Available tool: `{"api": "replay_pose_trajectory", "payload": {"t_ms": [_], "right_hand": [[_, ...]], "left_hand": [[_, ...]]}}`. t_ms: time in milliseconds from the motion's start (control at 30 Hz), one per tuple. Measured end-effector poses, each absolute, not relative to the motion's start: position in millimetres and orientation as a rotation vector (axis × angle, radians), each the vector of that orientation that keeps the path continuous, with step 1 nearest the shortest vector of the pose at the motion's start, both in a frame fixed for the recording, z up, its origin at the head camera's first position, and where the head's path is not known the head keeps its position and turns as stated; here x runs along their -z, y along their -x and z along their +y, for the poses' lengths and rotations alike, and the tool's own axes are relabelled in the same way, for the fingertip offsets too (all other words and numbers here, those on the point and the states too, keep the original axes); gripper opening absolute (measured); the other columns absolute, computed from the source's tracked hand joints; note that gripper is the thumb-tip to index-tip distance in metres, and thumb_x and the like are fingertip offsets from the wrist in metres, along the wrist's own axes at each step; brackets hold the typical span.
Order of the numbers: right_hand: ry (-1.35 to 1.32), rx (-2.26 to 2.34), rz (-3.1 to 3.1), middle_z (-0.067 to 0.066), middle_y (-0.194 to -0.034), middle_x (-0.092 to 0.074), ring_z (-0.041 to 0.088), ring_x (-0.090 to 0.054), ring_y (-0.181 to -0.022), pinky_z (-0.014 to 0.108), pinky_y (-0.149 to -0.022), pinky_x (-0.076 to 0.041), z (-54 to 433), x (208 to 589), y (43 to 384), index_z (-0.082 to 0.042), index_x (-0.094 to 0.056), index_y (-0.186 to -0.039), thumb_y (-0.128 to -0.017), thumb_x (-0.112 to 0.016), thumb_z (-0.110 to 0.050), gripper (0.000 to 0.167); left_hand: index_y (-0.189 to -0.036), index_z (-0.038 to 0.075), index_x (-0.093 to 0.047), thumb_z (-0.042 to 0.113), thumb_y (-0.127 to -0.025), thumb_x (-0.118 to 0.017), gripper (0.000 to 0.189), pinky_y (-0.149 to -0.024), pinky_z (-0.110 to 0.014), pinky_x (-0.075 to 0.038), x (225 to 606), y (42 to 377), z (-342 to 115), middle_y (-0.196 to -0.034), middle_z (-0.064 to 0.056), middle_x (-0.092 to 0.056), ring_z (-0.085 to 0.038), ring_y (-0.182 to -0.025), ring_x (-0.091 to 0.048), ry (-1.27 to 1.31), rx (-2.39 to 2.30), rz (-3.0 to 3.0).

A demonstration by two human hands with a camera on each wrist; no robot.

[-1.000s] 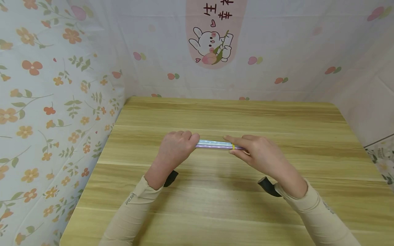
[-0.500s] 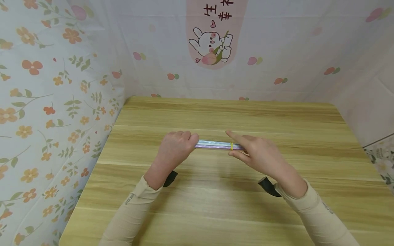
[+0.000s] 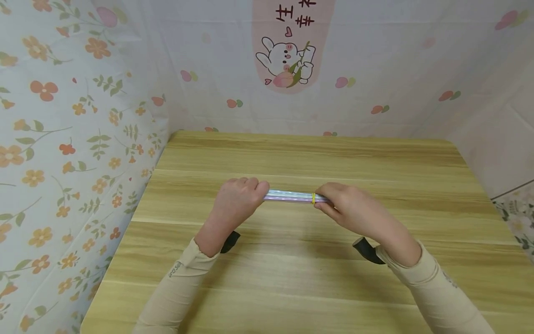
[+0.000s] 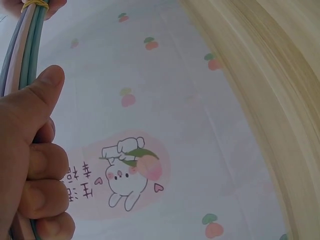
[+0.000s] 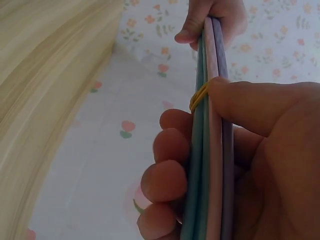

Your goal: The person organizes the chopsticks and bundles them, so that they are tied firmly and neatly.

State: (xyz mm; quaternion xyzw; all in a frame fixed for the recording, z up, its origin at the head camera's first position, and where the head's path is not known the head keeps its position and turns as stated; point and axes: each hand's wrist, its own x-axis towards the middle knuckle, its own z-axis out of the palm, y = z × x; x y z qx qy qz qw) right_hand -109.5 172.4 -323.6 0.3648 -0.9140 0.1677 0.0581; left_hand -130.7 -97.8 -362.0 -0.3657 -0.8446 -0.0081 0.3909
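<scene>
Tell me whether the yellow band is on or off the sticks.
On: the yellow band loops around the sticks by the right hand.

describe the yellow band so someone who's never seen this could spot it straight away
Over the wood-grain table, the left hand and right hand hold a bundle of pastel sticks. The yellow band circles it beside the right hand, a small bright loop across the long, paler sticks.

The sticks (image 3: 288, 195) looked smooth, with glossy highlights; the band (image 3: 314, 198) around them looked like rubber; the table (image 3: 292, 278) showed smooth wood grain with a soft sheen; the backdrop (image 3: 208, 55) was printed cloth, lightly creased; the sleeves (image 3: 444, 292) were matt, wrinkled cloth.
</scene>
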Motion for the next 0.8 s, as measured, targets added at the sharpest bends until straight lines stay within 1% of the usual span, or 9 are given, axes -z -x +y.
{"api": "replay_pose_trajectory", "payload": {"t_ms": [200, 400, 567, 800], "right_hand": [[-1.142, -0.394, -2.785, -0.006, -0.075, -0.049, 0.004, -0.037, -0.057, 0.020, -0.052, -0.034, 167, 319, 108, -0.007, -0.059, -0.091, -0.089, -0.066, -0.014, 0.011], [-1.173, -0.372, -2.786, -0.005, -0.074, -0.045, 0.006, -0.037, -0.057, 0.021, -0.054, -0.035, 163, 321, 110, -0.006, -0.054, -0.088, -0.090, -0.065, -0.013, 0.013], [-1.165, -0.390, -2.785, -0.004, -0.078, -0.051, 0.006, -0.039, -0.058, 0.021, -0.054, -0.037, 162, 325, 111, -0.006, -0.057, -0.094, -0.090, -0.066, -0.015, 0.013], [-1.123, -0.432, -2.752, -0.002, -0.084, -0.061, 0.007, -0.044, -0.060, 0.022, -0.054, -0.039, 160, 330, 112, -0.008, -0.061, -0.106, -0.089, -0.068, -0.021, 0.023]], "left_hand": [[-0.061, 0.012, -0.035, -0.011, -0.081, -0.046, 0.033, -0.049, -0.022, -0.009, 361, 130, -96, -0.058, 0.005, -0.015, -0.009, -0.052, -0.010, 0.923, 0.011, -2.144], [-0.061, 0.011, -0.036, -0.011, -0.081, -0.050, 0.033, -0.048, -0.022, -0.010, 363, 131, -96, -0.057, 0.004, -0.016, -0.008, -0.050, -0.011, 0.919, 0.001, -2.159], [-0.061, 0.012, -0.034, -0.012, -0.081, -0.045, 0.033, -0.049, -0.022, -0.010, 364, 132, -97, -0.057, 0.004, -0.015, -0.008, -0.051, -0.010, 0.911, 0.002, -2.141], [-0.061, 0.012, -0.033, -0.012, -0.082, -0.044, 0.033, -0.049, -0.022, -0.009, 363, 131, -97, -0.057, 0.004, -0.015, -0.009, -0.051, -0.010, 0.908, 0.014, -2.134]]}}
